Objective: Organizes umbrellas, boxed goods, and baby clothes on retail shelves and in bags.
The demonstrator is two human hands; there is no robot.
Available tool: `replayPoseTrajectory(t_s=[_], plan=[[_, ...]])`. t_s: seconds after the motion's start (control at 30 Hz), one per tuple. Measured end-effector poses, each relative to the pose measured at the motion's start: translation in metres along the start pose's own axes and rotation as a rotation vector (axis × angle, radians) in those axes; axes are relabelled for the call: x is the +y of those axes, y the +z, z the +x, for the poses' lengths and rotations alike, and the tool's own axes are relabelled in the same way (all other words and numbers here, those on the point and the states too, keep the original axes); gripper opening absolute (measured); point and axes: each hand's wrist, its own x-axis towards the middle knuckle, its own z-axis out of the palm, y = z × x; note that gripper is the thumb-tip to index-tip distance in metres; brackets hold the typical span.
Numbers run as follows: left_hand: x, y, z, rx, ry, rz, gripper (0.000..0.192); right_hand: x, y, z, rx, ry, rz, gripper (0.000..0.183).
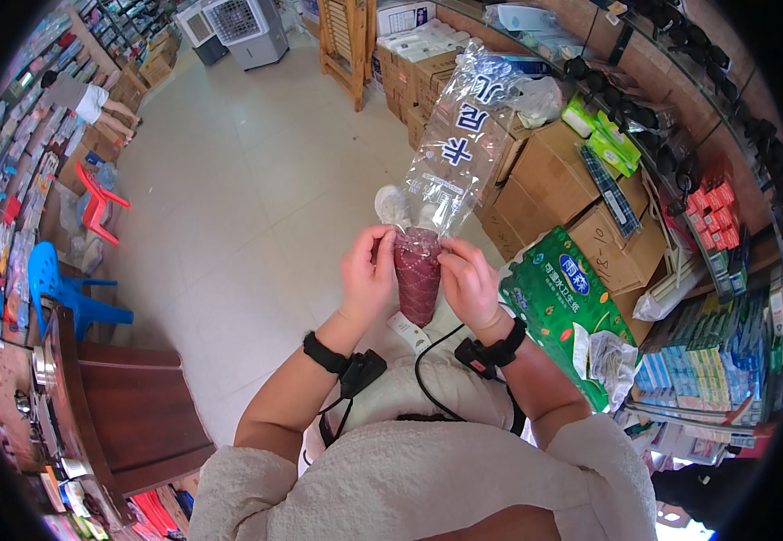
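Between my hands is a folding umbrella [419,280] in a dark red quilted fabric, its narrow end pointing towards my lap. A long clear plastic bag [459,145] with blue printing stretches away from the umbrella's wide top end. My left hand [369,267] pinches the bag's gathered edge at the umbrella's left side. On the right side, my right hand [469,280] grips the same edge with thumb and fingers. A white paper tag [409,333] lies at the umbrella's lower end, over my lap. Both wrists wear black straps with small devices.
To my right stand cardboard boxes [553,172] and a green tissue pack [560,304] under stocked shelves. A blue plastic chair [70,291], a red plastic chair [97,203] and a dark wooden desk [138,412] are on the left. A person [87,105] is at the far-left shelves.
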Motion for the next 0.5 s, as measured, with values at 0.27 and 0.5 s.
replayPoseTrajectory(t_s=[0.27,0.5], plan=[[0.002,0.000,0.004,-0.026,-0.179,-0.304,0.008,-0.003,0.002,0.003,0.018,0.027,0.022,0.030],[-0.010,-0.008,0.006,-0.139,-0.207,-0.376,0.009,-0.005,0.004,0.002,0.037,0.026,0.035,0.029]])
